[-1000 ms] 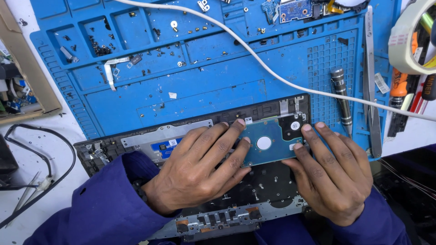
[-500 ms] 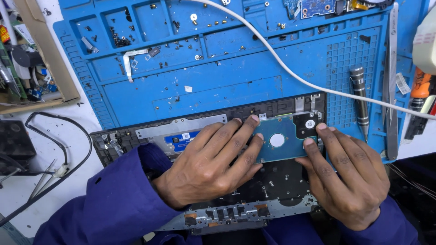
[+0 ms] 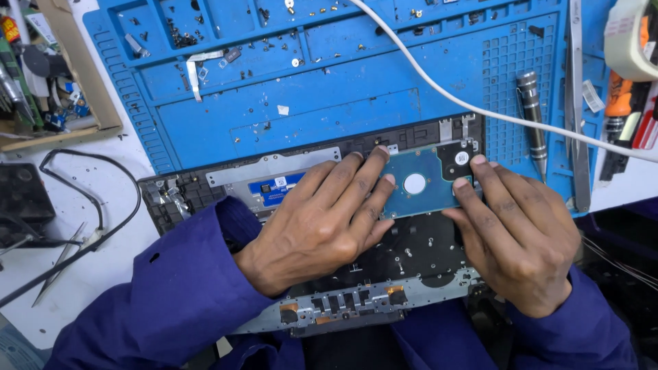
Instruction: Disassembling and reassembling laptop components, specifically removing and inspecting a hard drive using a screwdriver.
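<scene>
Where both hands' fingers (image 3: pixel 373 179) meet, flat rectangular teal hard drive (image 3: pixel 419 183).

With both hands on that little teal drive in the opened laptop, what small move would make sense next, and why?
Probably a gentle press to seat it flat. The left hand and right hand have fingers on opposite edges of the drive, which lies in the far right corner of the laptop shell. Whether it sits level is hard to tell.
</scene>
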